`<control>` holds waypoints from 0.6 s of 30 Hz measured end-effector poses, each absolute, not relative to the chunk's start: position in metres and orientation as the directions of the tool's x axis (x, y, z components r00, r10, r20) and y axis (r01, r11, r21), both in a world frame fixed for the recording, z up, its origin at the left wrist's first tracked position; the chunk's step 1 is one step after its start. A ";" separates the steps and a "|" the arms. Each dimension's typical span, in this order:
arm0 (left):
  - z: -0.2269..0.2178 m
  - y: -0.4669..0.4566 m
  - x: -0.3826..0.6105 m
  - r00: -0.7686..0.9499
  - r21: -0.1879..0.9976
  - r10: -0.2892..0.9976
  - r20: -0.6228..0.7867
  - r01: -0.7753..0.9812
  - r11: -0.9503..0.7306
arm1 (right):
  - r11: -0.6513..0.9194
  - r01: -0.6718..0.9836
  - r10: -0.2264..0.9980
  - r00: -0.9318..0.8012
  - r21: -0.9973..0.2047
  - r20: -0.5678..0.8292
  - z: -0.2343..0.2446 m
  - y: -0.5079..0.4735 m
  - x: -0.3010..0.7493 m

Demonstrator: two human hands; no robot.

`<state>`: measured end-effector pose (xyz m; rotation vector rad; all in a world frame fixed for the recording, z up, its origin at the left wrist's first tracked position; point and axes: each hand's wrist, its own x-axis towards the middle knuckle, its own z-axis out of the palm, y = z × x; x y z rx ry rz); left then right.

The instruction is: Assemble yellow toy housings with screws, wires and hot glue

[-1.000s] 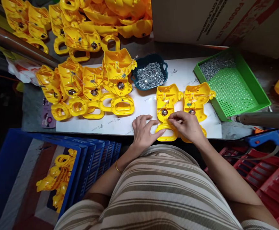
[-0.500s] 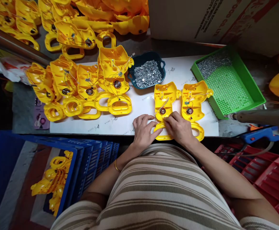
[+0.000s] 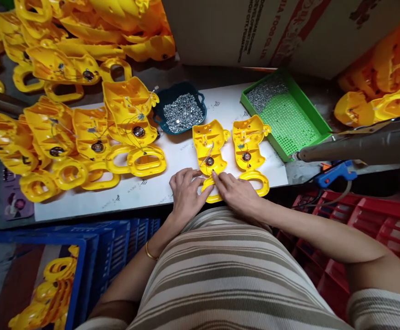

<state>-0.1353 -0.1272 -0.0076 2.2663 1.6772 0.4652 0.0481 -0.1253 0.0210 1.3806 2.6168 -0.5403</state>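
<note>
A yellow plastic toy shell (image 3: pixel 208 143), shaped like an animal body with a loop handle, lies hollow side up at the table's front edge. Inside it are thin wires and a small round speaker (image 3: pixel 209 161). My left hand (image 3: pixel 187 195) is closed over the left side of its handle, thumb on the loop. The fingers of my right hand (image 3: pixel 236 192) are pinched together where handle meets body, next to a tiny dark part; what they pinch is hidden. Just right lies a second similar shell (image 3: pixel 248 142) with its own speaker and wires.
Several more yellow shells (image 3: pixel 126 107) stand left and behind. A dark bowl (image 3: pixel 158 120) of small metal parts and a green tray (image 3: pixel 308 123) sit behind the work. Blue crates (image 3: pixel 93 256), red crates (image 3: pixel 368 229), a glue gun (image 3: pixel 334 176) and a metal pole (image 3: pixel 358 145) are near.
The camera view has turned, so the table's things appear further left. Both hands stay at the same shell; the right fingers have shifted slightly around the top of the handle.
</note>
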 end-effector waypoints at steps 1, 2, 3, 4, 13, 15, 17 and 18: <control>-0.007 -0.127 -0.137 0.268 0.401 0.960 0.087 0.872 -0.280 | 0.477 0.823 0.804 -0.550 -0.307 -0.225 0.023 -0.125 0.055; -0.006 -0.127 -0.140 0.264 0.395 0.961 0.086 0.876 -0.276 | 0.425 0.826 0.849 -0.506 -0.371 -0.152 0.025 -0.124 0.063; -0.006 -0.127 -0.143 0.261 0.387 0.962 0.086 0.880 -0.274 | 0.361 0.827 0.900 -0.430 -0.432 -0.072 0.026 -0.124 0.074; -0.005 -0.127 -0.146 0.255 0.378 0.963 0.092 0.885 -0.271 | 0.287 0.827 0.944 -0.329 -0.484 -0.002 0.027 -0.125 0.085; 0.014 -0.119 -0.133 0.295 0.376 0.892 0.343 0.827 -0.418 | 0.039 0.859 0.999 -0.045 -0.511 0.001 0.006 -0.126 0.130; 0.017 -0.114 -0.116 0.359 0.383 0.863 0.355 0.786 -0.484 | 0.054 0.860 0.998 -0.063 -0.507 0.000 0.003 -0.124 0.126; 0.018 -0.108 -0.100 0.407 0.391 0.845 0.346 0.756 -0.525 | 0.066 0.855 0.997 -0.074 -0.514 0.004 -0.001 -0.122 0.125; 0.017 -0.105 -0.092 0.426 0.393 0.839 0.338 0.747 -0.537 | 0.072 0.850 0.997 -0.079 -0.521 0.008 -0.002 -0.122 0.125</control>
